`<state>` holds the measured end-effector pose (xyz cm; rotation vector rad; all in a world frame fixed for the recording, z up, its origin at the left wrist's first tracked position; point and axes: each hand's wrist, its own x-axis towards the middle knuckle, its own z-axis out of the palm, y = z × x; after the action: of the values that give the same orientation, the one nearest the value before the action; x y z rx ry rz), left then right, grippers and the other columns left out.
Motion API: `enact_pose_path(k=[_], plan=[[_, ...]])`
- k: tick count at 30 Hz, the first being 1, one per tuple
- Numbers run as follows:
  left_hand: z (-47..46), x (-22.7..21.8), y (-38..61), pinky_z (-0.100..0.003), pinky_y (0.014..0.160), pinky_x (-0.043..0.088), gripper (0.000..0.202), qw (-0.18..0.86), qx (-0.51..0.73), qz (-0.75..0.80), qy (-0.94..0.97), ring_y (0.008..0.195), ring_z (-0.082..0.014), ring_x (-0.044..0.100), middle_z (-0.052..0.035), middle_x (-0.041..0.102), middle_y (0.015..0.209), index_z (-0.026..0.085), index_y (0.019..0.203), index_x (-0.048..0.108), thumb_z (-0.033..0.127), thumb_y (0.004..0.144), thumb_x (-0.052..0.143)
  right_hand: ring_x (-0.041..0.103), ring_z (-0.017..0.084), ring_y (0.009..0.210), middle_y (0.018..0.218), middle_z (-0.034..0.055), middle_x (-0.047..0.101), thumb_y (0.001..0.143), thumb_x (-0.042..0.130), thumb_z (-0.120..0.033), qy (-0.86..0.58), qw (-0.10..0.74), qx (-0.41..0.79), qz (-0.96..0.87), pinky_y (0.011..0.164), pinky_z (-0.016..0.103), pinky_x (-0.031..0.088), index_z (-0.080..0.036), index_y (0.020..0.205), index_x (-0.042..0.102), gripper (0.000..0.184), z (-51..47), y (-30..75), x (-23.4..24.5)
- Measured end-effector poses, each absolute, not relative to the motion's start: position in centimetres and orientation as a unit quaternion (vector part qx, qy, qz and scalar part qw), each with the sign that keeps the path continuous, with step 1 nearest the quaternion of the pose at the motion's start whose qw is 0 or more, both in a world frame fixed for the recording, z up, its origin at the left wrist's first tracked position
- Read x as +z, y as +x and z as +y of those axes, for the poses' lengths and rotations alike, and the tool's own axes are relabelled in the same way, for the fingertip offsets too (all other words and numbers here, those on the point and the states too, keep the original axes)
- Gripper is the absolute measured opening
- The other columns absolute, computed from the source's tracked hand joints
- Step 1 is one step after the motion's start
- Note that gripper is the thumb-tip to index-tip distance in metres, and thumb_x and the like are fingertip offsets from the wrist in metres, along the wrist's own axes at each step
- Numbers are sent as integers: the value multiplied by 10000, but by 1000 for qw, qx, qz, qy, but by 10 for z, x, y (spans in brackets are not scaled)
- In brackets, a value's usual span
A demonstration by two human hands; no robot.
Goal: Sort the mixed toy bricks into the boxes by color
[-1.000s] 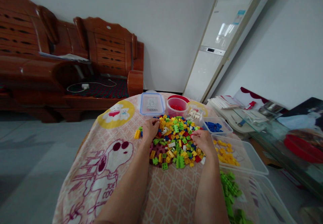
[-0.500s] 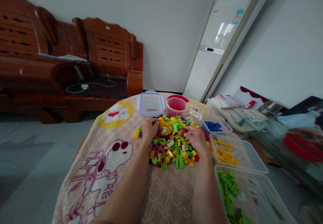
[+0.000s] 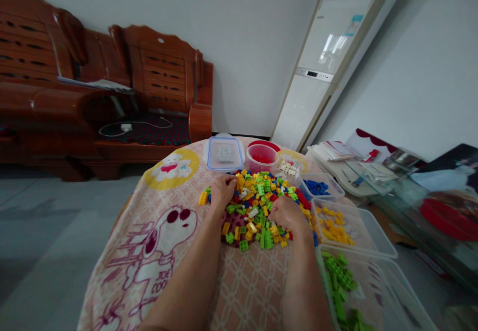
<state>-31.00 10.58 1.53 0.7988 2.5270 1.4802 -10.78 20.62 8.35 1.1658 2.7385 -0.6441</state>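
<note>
A heap of mixed toy building bricks (image 3: 257, 196), yellow, green, red, blue and white, spreads over the round table. My left hand (image 3: 223, 190) rests at the heap's left edge with its fingers bent together. Whatever they may pinch is too small or hidden to make out. On the right side of the heap, my right hand (image 3: 287, 213) is curled over the bricks. Its fingertips are turned down and closed, and anything between them is hidden. A yellow brick (image 3: 203, 198) lies just left of my left hand.
Right of the heap stand clear boxes with blue bricks (image 3: 316, 187), yellow bricks (image 3: 334, 227) and green bricks (image 3: 338, 274). Behind it are a round tub (image 3: 262, 166) of red bricks, white bricks (image 3: 288, 168) and a blue-rimmed clear lid (image 3: 224, 166). A patterned cloth (image 3: 254, 291) covers the table.
My right hand has moved slightly down and toward me over the heap, and its fingers have gone from spread to curled. My left hand stays nearly where it was.
</note>
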Motion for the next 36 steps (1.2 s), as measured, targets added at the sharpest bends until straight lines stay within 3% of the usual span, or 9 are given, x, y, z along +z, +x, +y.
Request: enact_pose_path(k=[6, 11, 13, 15, 18, 21, 25, 30, 36], plan=[[105, 18, -309, -287, 848, 510, 328, 51, 479, 837, 259, 931, -207, 709, -67, 792, 1024, 180, 1088, 796, 247, 867, 563, 515, 101, 377, 486, -28, 599, 791, 609, -244, 380, -86, -388, 835, 415, 193, 368, -187, 679, 655, 134, 219, -98, 77], [105, 18, -308, -292, 853, 511, 330, 48, 480, 838, 257, 931, -207, 707, -64, 793, 1014, 188, 1091, 797, 243, 866, 563, 521, 127, 351, 472, -23, 593, 709, 678, -348, 414, -240, -507, 717, 320, 199, 346, -169, 720, 655, 180, 236, -106, 65], [105, 18, -307, -295, 853, 512, 324, 48, 481, 837, 255, 926, -207, 708, -59, 795, 1012, 192, 1087, 798, 238, 865, 565, 640, 175, 475, 559, 6, 662, 663, 727, -392, 403, -379, -549, 627, 402, 236, 488, -148, 847, 682, 310, 247, -114, 55], [105, 19, -306, -299, 846, 513, 321, 50, 480, 838, 253, 913, -208, 709, -63, 796, 1008, 187, 1082, 798, 235, 869, 564, 748, 227, 754, 794, 60, 760, 627, 775, -407, 349, -507, -569, 546, 628, 310, 621, -137, 1049, 683, 510, 258, -121, 45], [104, 20, -304, -303, 849, 512, 319, 46, 477, 840, 255, 907, -211, 711, -71, 795, 1011, 178, 1085, 798, 233, 876, 564, 714, 270, 1087, 1159, 130, 748, 623, 805, -389, 287, -571, -577, 508, 910, 412, 606, -144, 1246, 636, 691, 271, -125, 33], [105, 21, -303, -303, 865, 512, 320, 40, 466, 846, 257, 922, -212, 713, -70, 794, 1024, 184, 1094, 797, 226, 875, 567, 715, 286, 1080, 1175, 157, 741, 639, 799, -390, 291, -548, -582, 526, 922, 446, 599, -134, 1211, 663, 641, 273, -123, 29], [106, 21, -303, -297, 869, 512, 324, 40, 455, 852, 258, 937, -210, 712, -73, 793, 1040, 186, 1105, 795, 226, 884, 561, 739, 234, 723, 850, 102, 769, 610, 781, -424, 313, -456, -591, 588, 649, 352, 626, -130, 969, 718, 469, 261, -120, 38], [106, 19, -304, -291, 874, 512, 321, 34, 452, 852, 263, 947, -207, 713, -64, 796, 1037, 198, 1102, 797, 223, 878, 569, 614, 152, 477, 644, 27, 699, 662, 701, -434, 300, -287, -566, 712, 398, 229, 447, -145, 848, 720, 344, 234, -122, 55], [107, 18, -304, -295, 870, 516, 332, 38, 452, 852, 262, 967, -215, 715, -73, 793, 1058, 196, 1107, 795, 232, 882, 552, 624, 148, 550, 631, -2, 682, 745, 635, -241, 270, -137, -405, 863, 529, 237, 458, -178, 861, 762, 183, 210, -128, 66]])
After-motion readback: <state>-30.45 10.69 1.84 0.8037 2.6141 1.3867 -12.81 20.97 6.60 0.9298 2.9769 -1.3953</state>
